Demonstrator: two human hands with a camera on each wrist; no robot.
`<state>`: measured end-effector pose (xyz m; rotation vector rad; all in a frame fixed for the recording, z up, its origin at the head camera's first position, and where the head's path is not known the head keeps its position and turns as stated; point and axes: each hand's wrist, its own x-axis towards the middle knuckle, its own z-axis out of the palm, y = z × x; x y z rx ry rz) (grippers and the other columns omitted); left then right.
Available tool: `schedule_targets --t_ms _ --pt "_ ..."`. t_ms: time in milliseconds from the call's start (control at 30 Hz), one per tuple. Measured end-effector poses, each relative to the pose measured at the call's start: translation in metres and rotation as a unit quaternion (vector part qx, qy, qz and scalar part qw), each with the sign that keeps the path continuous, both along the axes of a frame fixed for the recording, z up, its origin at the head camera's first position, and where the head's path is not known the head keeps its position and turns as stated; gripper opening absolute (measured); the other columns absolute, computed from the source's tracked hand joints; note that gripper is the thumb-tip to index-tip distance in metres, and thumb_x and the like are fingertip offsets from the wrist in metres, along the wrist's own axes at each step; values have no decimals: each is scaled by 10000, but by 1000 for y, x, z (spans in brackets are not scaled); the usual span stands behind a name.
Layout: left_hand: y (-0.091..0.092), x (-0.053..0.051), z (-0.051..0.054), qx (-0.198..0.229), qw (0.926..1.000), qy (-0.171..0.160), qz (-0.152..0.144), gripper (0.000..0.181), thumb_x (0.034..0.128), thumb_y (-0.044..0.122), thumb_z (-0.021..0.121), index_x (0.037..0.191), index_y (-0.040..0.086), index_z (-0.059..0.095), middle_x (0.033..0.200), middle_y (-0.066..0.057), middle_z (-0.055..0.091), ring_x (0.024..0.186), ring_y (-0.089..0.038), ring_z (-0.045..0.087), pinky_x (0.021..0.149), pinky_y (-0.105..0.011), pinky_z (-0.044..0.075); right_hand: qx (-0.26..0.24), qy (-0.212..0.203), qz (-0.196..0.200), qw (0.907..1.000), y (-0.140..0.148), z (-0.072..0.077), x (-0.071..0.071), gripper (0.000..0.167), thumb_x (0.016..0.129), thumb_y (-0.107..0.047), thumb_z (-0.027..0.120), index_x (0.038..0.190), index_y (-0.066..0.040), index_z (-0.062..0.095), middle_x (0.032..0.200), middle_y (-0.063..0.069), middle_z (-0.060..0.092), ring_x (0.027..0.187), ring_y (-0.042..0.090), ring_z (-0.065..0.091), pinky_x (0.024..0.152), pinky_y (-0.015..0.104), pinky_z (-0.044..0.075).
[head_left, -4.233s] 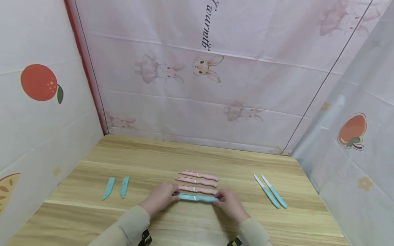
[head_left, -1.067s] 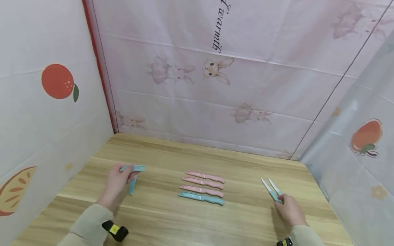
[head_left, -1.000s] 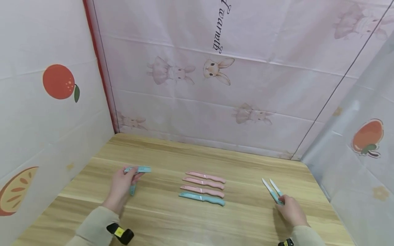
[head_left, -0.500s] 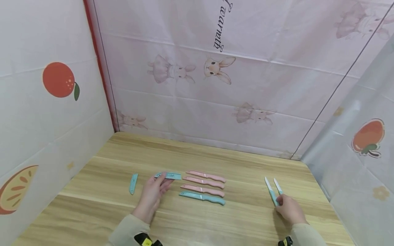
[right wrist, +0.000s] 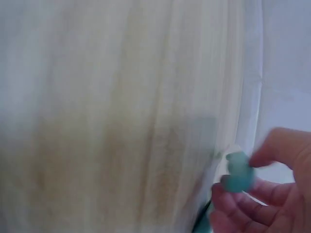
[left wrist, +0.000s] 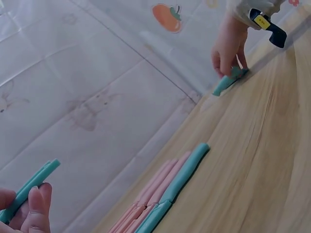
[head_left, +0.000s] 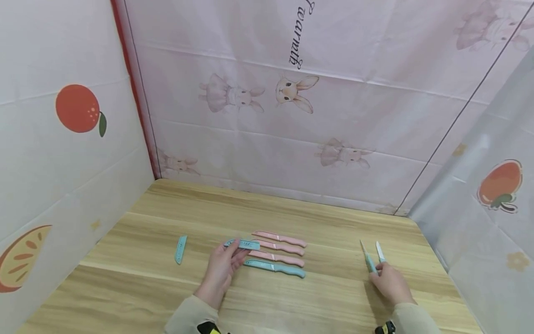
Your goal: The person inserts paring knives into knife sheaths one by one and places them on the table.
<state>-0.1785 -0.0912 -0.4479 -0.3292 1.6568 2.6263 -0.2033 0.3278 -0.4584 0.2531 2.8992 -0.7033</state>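
My left hand pinches a teal knife sheath, held above the left ends of the knives lying in the middle. My right hand grips the handle of a bare-bladed teal paring knife; its blade appears turned edge-on. A second bare teal paring knife lies just beside that hand, its handle mostly hidden. In the right wrist view, the thumb and fingers hold the blurred teal handle. Another teal sheath lies on the table to the left.
Three pink sheathed knives lie parallel mid-table, with a sheathed teal knife nearest me. The wooden table is bordered by fabric walls at the back, left and right.
Both hands have left the sheathed teal knife in the middle. My left hand has carried a sheath rightward from the left side. My right hand has turned one bare knife, apart from the other.
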Motion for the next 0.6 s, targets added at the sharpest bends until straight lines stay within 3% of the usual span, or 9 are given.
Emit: schedule_targets --t_ms 167,267,367,467,600 --pt "4 1 0 137 9999 -54 -64 317 979 219 498 1155 -41 456 893 -44 679 820 -115 670 623 -158 526 -733 477 -586 9944 -2 3 6 476 961 -224 364 1278 132 362 1075 308 533 847 323 547 672 406 490" --pt "6 1 -1 170 9998 -40 -82 292 982 202 492 1137 -44 460 881 -45 678 801 -114 671 613 -155 526 -1223 1223 -1128 9784 -6 4 10 467 985 -267 312 1262 94 418 981 218 599 761 223 555 586 287 456" --pt "9 0 -3 188 9998 -22 -87 268 981 185 490 1120 -43 467 859 -41 671 781 -108 669 611 -153 528 -1726 2030 -1578 9508 -12 6 12 449 989 -312 340 1173 60 511 860 137 650 666 75 575 559 177 459" --pt "12 0 -4 190 9998 -23 -79 262 982 175 487 1119 -48 474 838 -39 667 771 -107 668 609 -152 529 -2395 2603 -1920 9154 -21 9 12 423 978 -355 428 1083 30 569 760 19 654 630 -43 574 586 92 484" --pt "14 0 -5 216 9997 5 -108 280 979 183 495 1128 -54 475 843 -43 669 789 -117 672 613 -153 530 -3504 3091 -2208 8561 -32 12 12 421 970 -384 453 1040 16 565 715 -98 620 646 -40 595 632 88 507"
